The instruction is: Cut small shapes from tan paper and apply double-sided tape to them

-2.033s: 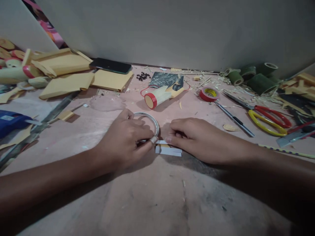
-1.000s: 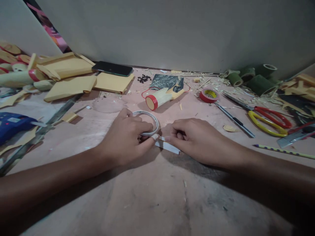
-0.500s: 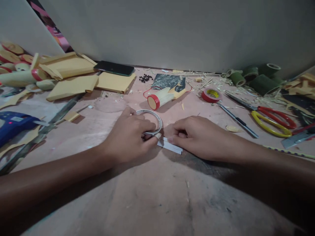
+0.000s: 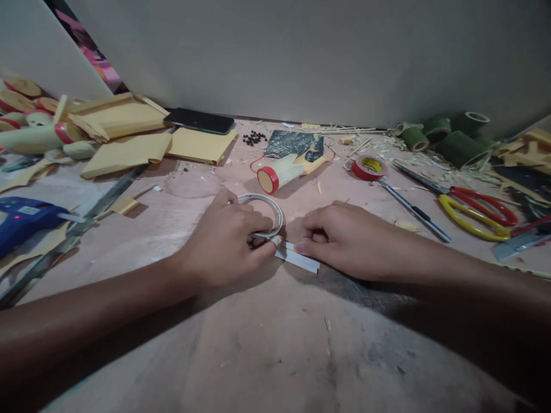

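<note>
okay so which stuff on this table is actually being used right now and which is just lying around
In use: left hand gripping the white tape ring; right hand pressing the white strip.

Lying about: red tape roll, scissors, craft knife, phone, red-capped tube, blue tool.

No legible text, brand or number is found anywhere. A pale label is seen on the blue plastic glue gun, but its print is too small to be read. Dark marks are seen inside the yellow core of the red tape roll; they are blurred and cannot be made out. Nothing is shown on the screen of the black smartphone.
</note>
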Available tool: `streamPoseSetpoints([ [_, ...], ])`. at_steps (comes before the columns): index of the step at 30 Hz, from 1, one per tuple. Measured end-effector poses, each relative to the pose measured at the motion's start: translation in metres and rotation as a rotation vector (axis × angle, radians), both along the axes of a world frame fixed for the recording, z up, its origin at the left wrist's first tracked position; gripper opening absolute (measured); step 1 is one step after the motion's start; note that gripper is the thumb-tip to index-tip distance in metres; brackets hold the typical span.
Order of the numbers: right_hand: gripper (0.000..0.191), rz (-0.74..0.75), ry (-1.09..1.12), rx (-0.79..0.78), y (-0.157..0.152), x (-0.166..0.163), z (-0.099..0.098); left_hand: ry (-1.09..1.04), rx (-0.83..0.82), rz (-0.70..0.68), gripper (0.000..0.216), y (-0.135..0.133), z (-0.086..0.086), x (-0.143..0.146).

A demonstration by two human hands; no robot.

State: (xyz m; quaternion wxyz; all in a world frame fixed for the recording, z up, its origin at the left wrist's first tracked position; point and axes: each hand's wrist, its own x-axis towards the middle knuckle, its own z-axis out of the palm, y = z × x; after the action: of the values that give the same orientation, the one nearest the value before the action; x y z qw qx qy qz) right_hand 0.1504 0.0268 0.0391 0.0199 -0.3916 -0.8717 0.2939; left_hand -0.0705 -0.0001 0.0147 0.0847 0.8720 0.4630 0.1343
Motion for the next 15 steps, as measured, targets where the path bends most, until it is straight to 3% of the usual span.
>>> streamPoseSetpoints([
  [15, 0.028, -0.005, -0.009, -0.105, 0.0000, 0.0057, 0.0035, -0.021, -0.017, -0.017, 0.028, -0.0013, 0.0025, 0.0002],
])
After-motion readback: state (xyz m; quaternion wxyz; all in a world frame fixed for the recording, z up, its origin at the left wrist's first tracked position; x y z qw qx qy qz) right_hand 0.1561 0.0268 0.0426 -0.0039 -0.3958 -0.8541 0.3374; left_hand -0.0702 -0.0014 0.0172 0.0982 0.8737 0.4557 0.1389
